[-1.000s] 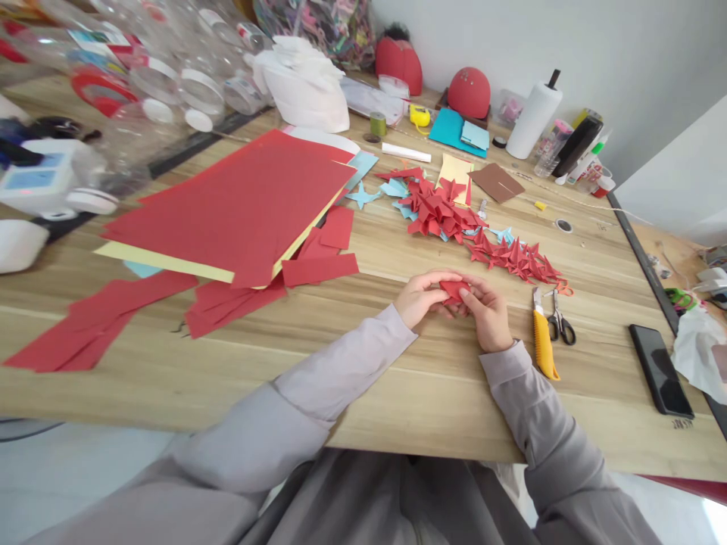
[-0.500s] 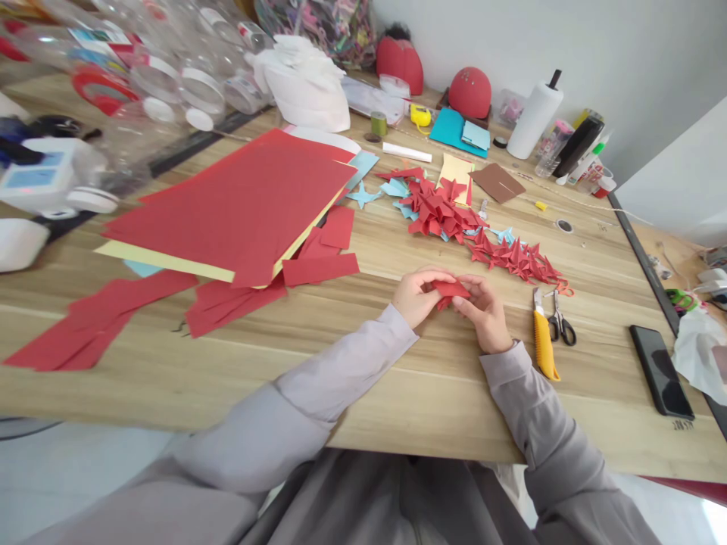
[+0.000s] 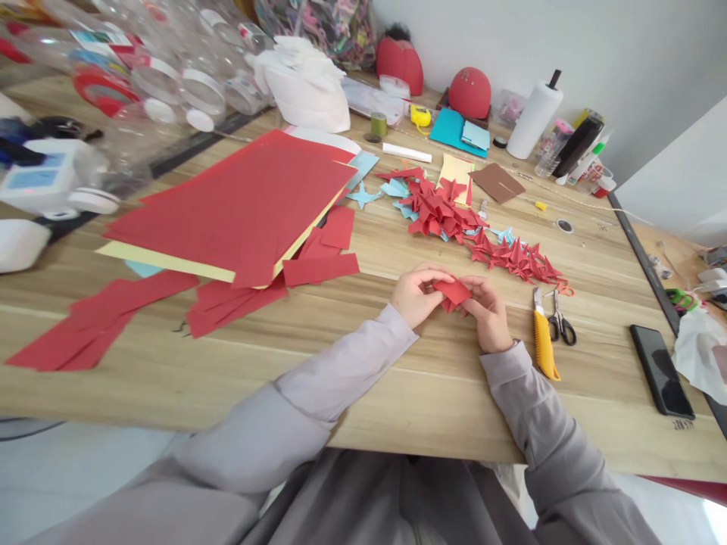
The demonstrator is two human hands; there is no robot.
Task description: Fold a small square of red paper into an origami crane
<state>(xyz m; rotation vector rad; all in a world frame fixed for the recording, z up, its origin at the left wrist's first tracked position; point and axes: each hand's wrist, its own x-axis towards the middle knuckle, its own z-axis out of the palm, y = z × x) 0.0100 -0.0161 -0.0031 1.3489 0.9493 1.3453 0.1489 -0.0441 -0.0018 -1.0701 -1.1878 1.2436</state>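
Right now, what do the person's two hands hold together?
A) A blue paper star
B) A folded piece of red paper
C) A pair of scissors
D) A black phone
B: the left hand and right hand both pinch the small folded red paper between their fingers.

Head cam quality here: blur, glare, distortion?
Head view: wide-angle distortion bows the table's front edge; the plastic bottles at top left look soft; left hand, right hand and red paper look fairly sharp; floor glare at bottom right.
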